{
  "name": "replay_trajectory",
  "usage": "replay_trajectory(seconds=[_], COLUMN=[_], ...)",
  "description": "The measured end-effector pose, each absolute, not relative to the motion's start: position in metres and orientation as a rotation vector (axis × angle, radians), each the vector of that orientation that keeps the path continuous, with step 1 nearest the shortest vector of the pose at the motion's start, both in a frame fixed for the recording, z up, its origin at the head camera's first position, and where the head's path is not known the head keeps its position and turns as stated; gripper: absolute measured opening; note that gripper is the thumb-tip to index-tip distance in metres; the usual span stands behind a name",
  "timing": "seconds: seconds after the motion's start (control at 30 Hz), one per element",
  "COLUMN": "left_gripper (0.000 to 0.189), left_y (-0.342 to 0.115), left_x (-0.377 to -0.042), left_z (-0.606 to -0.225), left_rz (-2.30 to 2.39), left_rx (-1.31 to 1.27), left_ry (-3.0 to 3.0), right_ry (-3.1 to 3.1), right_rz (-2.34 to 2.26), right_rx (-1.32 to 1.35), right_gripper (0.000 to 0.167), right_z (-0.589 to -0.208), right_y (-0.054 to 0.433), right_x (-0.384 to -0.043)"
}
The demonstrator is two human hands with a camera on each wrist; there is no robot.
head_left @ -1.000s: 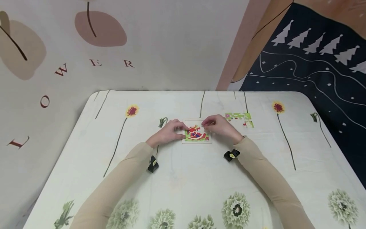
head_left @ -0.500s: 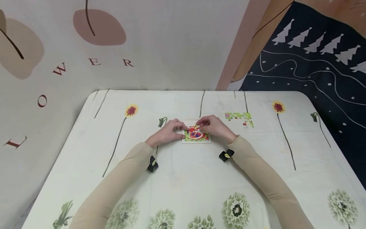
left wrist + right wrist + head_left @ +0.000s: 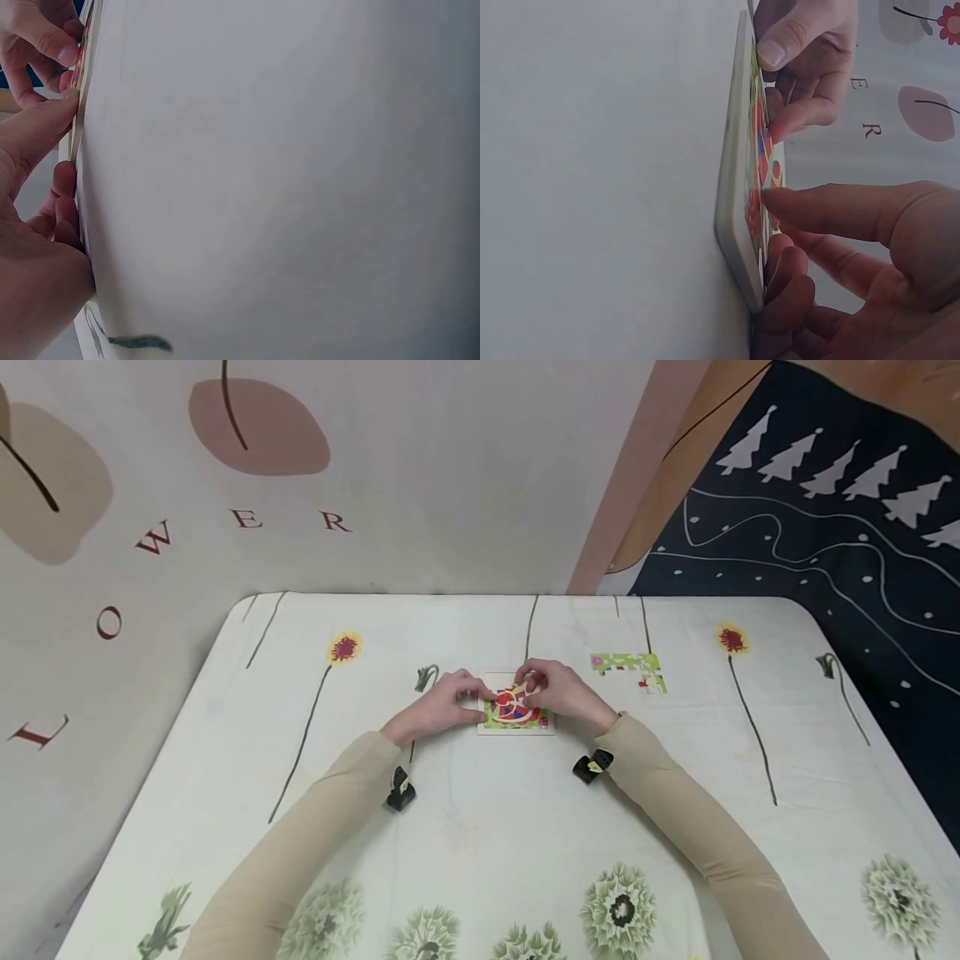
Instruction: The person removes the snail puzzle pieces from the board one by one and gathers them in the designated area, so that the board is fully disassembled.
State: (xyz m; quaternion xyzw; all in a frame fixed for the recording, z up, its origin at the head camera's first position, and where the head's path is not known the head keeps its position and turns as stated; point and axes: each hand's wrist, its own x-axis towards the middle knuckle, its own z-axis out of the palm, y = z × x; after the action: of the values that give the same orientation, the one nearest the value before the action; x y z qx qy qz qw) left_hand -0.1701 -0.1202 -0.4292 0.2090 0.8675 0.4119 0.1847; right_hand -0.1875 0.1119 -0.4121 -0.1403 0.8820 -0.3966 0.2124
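Observation:
A small picture puzzle board (image 3: 497, 680) with a pale rim lies flat at the middle of the table. Its picture shows red, blue and green parts. My left hand (image 3: 442, 703) holds the board at its left side, thumb near the lower left corner and index finger on the picture. From the right, my right hand (image 3: 567, 695) reaches over the upper right part of the board. In the right wrist view its thumb and fingers pinch a red and yellow puzzle piece (image 3: 777, 174), raised slightly off the board. Fingers partly hide that piece.
To the right of the board lie several loose green puzzle pieces (image 3: 624, 662) on the white flowered tablecloth (image 3: 495, 827). A printed fabric wall (image 3: 450, 485) stands behind the table. Dark tree-patterned cloth (image 3: 810, 535) hangs at the right.
My right hand has moved left with the piece, from the board's right edge to over its upper right part. The left hand has stayed in place.

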Motion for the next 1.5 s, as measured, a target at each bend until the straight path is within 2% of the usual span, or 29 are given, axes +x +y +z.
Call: replay_trajectory(seconds=[0.43, 0.77, 1.07, 1.5], left_gripper=[0.031, 0.03, 0.029, 0.032], left_y=[-0.1201, -0.1194, -0.1204, -0.1207], left_x=[-0.1687, -0.1681, -0.1683, -0.1688], left_z=[-0.4259, -0.4272, -0.427, -0.4285], left_rz=[1.158, 1.163, 1.158, 1.15], left_rx=[0.6, 0.604, 0.592, 0.602], left_ry=[2.449, 2.449, 2.448, 2.451], right_ry=[2.407, 2.4, 2.374, 2.367], right_rz=[-1.163, -1.256, -1.319, -1.374], right_rx=[-0.35, -0.369, -0.425, -0.317], right_gripper=[0.026, 0.017, 0.02, 0.018], right_z=[-0.4092, -0.4054, -0.4048, -0.409], right_y=[0.1116, 0.1101, 0.1119, 0.1194], right_x=[-0.1848, -0.1821, -0.1787, -0.1782])
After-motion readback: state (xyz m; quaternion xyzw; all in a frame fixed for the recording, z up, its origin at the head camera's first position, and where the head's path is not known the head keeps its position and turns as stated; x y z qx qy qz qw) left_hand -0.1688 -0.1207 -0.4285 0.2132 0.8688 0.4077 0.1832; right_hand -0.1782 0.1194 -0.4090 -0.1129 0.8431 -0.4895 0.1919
